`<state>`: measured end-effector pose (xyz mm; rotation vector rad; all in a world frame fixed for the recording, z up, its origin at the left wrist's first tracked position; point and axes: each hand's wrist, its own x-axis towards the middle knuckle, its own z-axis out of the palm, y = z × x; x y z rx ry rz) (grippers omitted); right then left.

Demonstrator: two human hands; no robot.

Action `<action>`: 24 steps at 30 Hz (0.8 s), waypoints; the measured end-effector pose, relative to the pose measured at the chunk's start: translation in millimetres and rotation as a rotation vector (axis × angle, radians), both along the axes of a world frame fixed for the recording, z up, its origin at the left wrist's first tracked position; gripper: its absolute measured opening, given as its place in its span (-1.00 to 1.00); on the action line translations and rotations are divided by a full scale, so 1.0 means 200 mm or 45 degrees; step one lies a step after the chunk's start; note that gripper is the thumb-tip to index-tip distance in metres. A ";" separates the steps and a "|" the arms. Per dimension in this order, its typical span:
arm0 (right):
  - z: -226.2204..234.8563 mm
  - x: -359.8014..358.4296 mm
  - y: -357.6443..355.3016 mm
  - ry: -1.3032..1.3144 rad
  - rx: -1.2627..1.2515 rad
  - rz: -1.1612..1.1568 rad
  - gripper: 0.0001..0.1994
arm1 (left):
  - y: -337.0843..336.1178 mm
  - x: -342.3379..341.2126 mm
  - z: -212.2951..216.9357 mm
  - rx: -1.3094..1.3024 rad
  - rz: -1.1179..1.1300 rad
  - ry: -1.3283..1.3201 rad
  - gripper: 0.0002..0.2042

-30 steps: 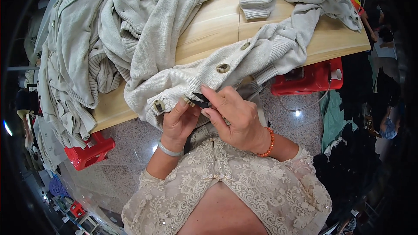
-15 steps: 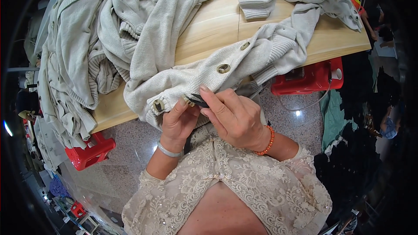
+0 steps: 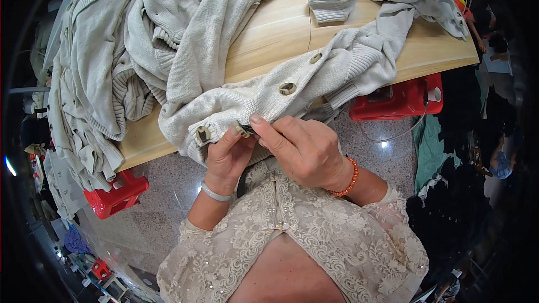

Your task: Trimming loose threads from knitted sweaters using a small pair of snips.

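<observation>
A light beige knitted cardigan [image 3: 224,104] lies over the front edge of the table, its buttoned band toward me. My left hand [image 3: 229,163] is closed, pinching a greenish-brown button [image 3: 242,129] of that cardigan between thumb and fingers. In my right hand [image 3: 309,148], also closed, is a small black tool that looks like thread snips; its tip meets the button and the fingers cover most of it. Other buttons of the same kind sit on the band: one [image 3: 203,133] left of my hands, another [image 3: 287,88] farther up to the right.
More beige knitwear [image 3: 101,62] is heaped on the left and along the far side of the wooden table [image 3: 269,28]. Red plastic stools stand below the table edge, one at right [image 3: 396,101], another at left [image 3: 115,195]. Dark cloth [image 3: 449,207] lies at the far right.
My right hand has shifted slightly left, bringing the black tool's tip against the button; less of the tool shows. My left hand still pinches the button, nearly in place.
</observation>
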<state>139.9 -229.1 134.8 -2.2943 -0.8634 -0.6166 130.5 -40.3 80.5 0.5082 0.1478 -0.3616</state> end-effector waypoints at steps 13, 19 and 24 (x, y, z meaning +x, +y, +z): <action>0.00 0.01 -0.01 -0.016 -0.061 -0.006 -0.59 | 0.00 0.00 0.00 0.014 0.015 -0.006 -0.69; 0.00 0.02 -0.01 0.048 0.138 -0.112 -0.60 | -0.02 0.02 0.03 0.021 -0.006 -0.034 -0.67; 0.02 0.01 -0.04 0.283 0.216 -0.051 -0.62 | -0.02 0.03 0.02 0.021 -0.013 -0.045 -0.66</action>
